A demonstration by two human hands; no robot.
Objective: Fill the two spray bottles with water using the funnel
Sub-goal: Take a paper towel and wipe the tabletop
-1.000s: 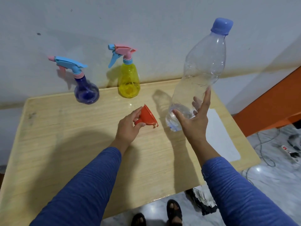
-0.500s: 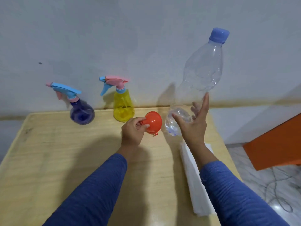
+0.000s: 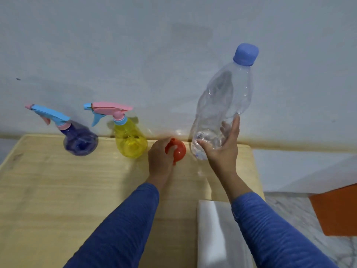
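Left hand (image 3: 159, 157) pinches red funnel (image 3: 177, 150); right hand (image 3: 222, 149) wraps capped clear bottle (image 3: 222, 105) base, beside yellow spray bottle (image 3: 130, 140).

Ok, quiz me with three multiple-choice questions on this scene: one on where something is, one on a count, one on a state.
1. The yellow spray bottle stands: A) right of the purple spray bottle B) left of it C) on the floor
2. Spray bottles on the table: A) one B) two C) three
3. The clear bottle's blue cap is: A) missing B) on the table C) on

Answers: 1 A, yellow sits nearer the orange funnel in the left hand. 2 B, one purple, one yellow. 3 C, cap tops the bottle in the right hand's grip.
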